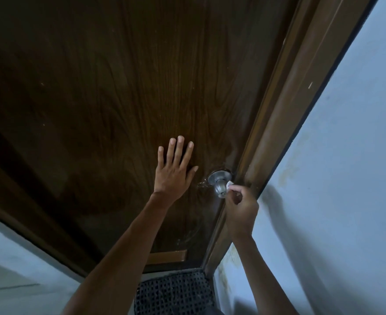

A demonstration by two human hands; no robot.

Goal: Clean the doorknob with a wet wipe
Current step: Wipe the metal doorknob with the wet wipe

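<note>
two bare arms reach up toward a dark brown wooden door (119, 98) that fills most of the view, its grain running lengthwise. a lighter brown door frame (285, 123) runs along the door's right edge, and beyond it stands a pale blue wall (346, 178) with some yellowish stains near the bottom of the frame. at the foot of the door lies a black mat (173, 292) with a grid of small holes. the left hand (175, 169) is spread wide and pressed flat on the door, fingers pointing up, just left of the knob. the right hand (241, 212) is curled narrow, its fingertips pinching a small white wipe (229, 184). the wipe touches the right side of the silver doorknob (220, 186), which sticks out from the door close to the frame. only a small corner of the wipe shows past the fingers.
</note>
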